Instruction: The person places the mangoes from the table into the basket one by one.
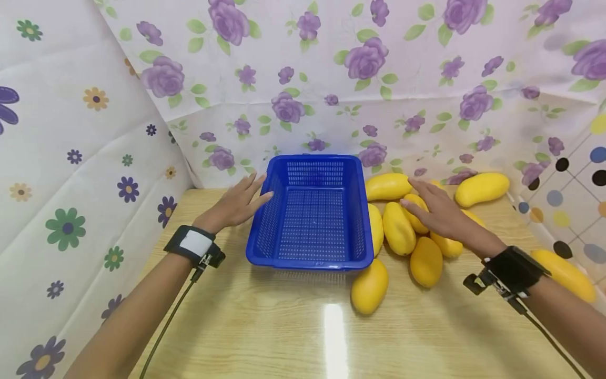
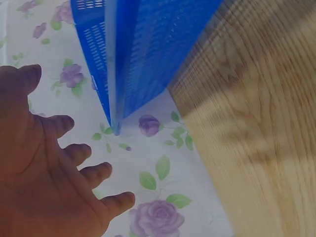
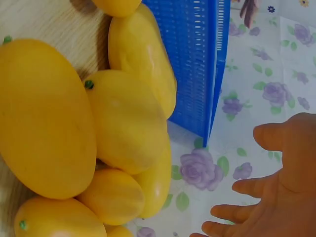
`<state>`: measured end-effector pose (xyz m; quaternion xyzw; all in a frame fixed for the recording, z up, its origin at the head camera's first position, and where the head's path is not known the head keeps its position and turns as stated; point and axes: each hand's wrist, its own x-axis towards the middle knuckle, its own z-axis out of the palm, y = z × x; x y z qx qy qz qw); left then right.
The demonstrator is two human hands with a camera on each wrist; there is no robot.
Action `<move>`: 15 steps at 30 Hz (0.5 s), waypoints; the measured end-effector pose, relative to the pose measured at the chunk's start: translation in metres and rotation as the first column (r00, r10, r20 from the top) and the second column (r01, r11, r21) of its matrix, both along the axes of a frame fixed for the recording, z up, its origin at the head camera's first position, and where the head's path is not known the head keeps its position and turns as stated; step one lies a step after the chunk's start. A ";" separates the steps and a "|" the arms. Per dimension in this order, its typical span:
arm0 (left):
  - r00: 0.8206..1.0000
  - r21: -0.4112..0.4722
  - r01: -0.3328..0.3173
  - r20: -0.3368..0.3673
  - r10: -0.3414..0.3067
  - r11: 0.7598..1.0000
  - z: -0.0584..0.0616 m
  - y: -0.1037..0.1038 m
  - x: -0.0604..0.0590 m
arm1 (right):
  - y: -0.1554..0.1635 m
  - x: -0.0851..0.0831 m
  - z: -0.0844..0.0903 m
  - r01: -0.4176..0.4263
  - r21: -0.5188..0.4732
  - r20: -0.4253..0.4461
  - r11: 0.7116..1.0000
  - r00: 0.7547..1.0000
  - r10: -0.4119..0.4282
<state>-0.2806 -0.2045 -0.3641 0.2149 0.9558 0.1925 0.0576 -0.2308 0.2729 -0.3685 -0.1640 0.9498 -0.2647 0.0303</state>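
Note:
A blue plastic basket (image 1: pixel 310 264) with perforated walls stands upright on the table, with only its own mesh floor showing inside. Just off its left rim is my left hand (image 1: pixel 236 202), fingers spread and fairly straight; the left wrist view shows its palm apart from the basket wall (image 2: pixel 148 54). Several yellow mangoes (image 1: pixel 399 229) lie loose to the right of the basket. Over them hovers my right hand (image 1: pixel 442 213), fingers extended, gripping nothing and covering part of the pile. From the right wrist, a large mango (image 3: pixel 47 118) appears close to the camera.
One mango (image 1: pixel 370 287) lies by the basket's front right corner. Others sit farther right, one mango (image 1: pixel 482 189) near the back cloth and another mango (image 1: pixel 565 275) behind my right forearm. Flowered cloth (image 1: pixel 331 113) walls the wooden table (image 1: pixel 265 326) at the back. A cable trails from each wrist.

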 end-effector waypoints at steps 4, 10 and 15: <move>1.000 0.076 -0.001 0.025 -0.001 0.997 0.000 -0.001 0.005 | -0.002 0.006 -0.001 0.017 -0.065 -0.009 0.998 1.000 -0.018; 0.997 0.202 -0.016 0.081 -0.001 0.979 -0.005 -0.004 0.013 | -0.007 0.011 -0.008 0.035 -0.128 -0.023 0.991 0.999 -0.038; 0.994 0.274 -0.039 0.113 0.008 0.961 -0.011 -0.009 0.017 | -0.013 0.014 -0.015 0.048 -0.170 -0.021 0.984 0.998 -0.052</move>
